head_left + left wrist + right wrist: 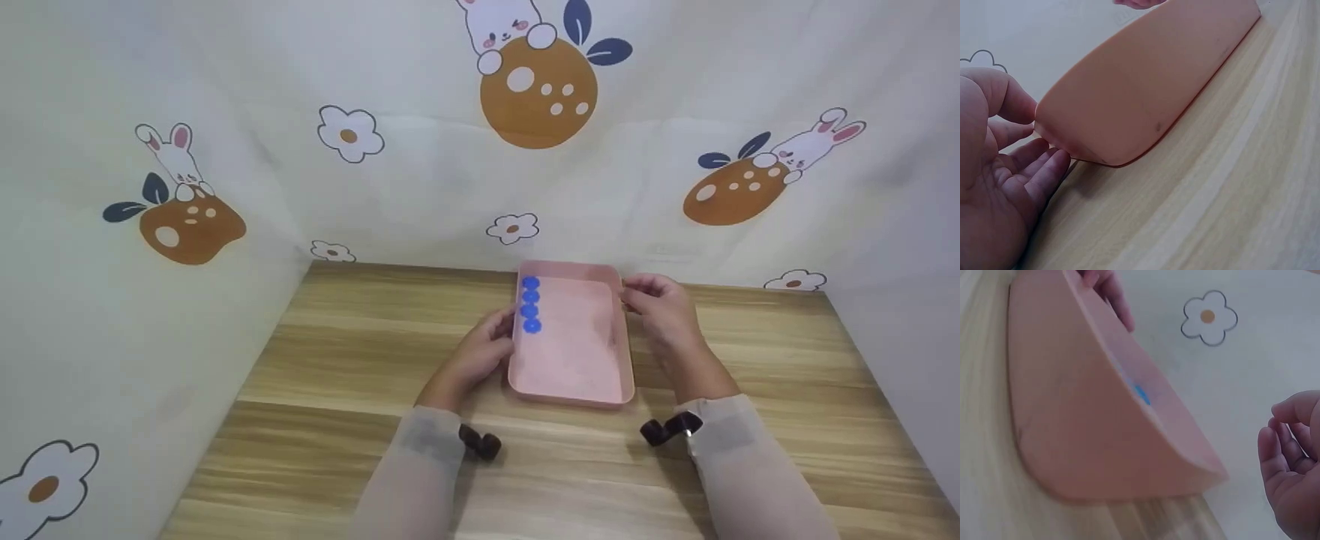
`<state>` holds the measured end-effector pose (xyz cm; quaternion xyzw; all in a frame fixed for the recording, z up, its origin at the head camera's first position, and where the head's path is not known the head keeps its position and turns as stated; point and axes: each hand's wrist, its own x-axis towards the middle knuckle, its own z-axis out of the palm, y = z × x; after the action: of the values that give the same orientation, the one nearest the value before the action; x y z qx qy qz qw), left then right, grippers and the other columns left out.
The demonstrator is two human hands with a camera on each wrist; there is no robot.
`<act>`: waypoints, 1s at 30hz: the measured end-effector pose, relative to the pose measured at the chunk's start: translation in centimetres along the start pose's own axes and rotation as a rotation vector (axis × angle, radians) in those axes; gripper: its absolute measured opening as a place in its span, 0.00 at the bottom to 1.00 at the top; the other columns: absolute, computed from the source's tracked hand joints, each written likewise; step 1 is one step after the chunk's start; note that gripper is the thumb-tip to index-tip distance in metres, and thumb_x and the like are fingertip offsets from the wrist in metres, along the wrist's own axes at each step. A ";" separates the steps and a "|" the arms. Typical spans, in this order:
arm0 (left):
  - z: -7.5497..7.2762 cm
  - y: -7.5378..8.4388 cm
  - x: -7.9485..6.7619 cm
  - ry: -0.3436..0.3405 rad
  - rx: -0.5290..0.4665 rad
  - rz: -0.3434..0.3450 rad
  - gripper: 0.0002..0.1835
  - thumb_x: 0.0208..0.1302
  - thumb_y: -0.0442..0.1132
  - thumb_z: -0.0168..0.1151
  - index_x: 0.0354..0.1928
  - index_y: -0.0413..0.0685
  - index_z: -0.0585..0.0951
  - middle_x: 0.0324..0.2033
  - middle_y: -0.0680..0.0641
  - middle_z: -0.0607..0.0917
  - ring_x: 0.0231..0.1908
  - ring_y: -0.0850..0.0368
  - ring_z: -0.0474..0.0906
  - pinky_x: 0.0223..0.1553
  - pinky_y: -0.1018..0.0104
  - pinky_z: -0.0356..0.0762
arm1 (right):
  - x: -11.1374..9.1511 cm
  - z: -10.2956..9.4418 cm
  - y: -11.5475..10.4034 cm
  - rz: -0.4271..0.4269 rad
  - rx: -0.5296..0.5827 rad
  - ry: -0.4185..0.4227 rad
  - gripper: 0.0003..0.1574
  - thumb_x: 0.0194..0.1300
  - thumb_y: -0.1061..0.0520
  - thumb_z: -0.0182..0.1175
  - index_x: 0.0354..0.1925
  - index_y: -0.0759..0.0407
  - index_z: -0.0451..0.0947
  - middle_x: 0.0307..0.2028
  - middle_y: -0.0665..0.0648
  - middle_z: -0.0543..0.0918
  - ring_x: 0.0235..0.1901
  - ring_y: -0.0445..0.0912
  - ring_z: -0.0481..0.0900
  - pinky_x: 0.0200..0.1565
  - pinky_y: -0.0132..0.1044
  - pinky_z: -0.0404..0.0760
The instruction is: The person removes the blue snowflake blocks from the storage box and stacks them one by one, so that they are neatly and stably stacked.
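Note:
A pink rectangular tray [570, 367] sits on the wooden table with its long sides running away from me. Several small blue flower-shaped pieces [530, 304] line up in a column along its inner left side; the right wrist view catches one blue bit [1141, 395] over the rim. My left hand [480, 352] touches the outside of the tray's left wall; close up, the left fingers [1050, 171] meet the pink wall. At the upper right side is my right hand [667, 311], fingers loosely bent. In the right wrist view a gap separates that hand [1294, 461] from the tray.
The wood-grain table [360, 330] ends at a pale cloth backdrop [420, 195] printed with rabbits, fruit and flowers. Cloth also stands along the left and right sides. The tray's far end lies close to the back cloth. Black wrist devices [671, 427] are on both sleeves.

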<state>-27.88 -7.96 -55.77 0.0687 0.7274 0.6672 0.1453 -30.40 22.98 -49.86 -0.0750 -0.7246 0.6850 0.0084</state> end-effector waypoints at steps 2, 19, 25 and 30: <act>0.0 0.0 0.0 0.000 0.005 0.005 0.42 0.65 0.29 0.55 0.83 0.48 0.63 0.80 0.40 0.69 0.82 0.45 0.64 0.84 0.50 0.62 | 0.4 0.8 -0.4 -0.033 -0.001 -0.021 0.12 0.70 0.60 0.69 0.50 0.63 0.84 0.40 0.50 0.86 0.40 0.42 0.86 0.51 0.36 0.92; -0.1 -0.2 0.0 -0.035 -0.001 0.051 0.43 0.64 0.27 0.54 0.84 0.48 0.62 0.81 0.40 0.68 0.82 0.46 0.63 0.85 0.50 0.59 | 5.8 7.5 -0.8 0.030 -0.141 -0.119 0.24 0.70 0.62 0.66 0.61 0.69 0.82 0.53 0.64 0.87 0.45 0.50 0.88 0.50 0.36 0.91; -0.1 -0.3 0.0 -0.036 0.000 0.076 0.43 0.63 0.27 0.54 0.83 0.44 0.62 0.80 0.37 0.68 0.82 0.42 0.63 0.84 0.47 0.61 | 6.8 8.9 0.5 0.076 -0.154 -0.097 0.20 0.70 0.58 0.67 0.58 0.61 0.85 0.51 0.59 0.86 0.48 0.51 0.86 0.57 0.44 0.90; -0.1 -0.2 0.0 -0.036 0.009 0.077 0.43 0.63 0.27 0.54 0.84 0.44 0.61 0.81 0.38 0.66 0.82 0.44 0.62 0.85 0.49 0.59 | 7.3 9.2 1.5 0.114 -0.196 -0.070 0.16 0.70 0.54 0.70 0.54 0.54 0.87 0.49 0.56 0.88 0.48 0.51 0.87 0.54 0.43 0.91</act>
<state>-27.88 -8.10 -55.95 0.1094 0.7245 0.6676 0.1321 -38.57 14.86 -52.57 -0.0926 -0.7826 0.6124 -0.0631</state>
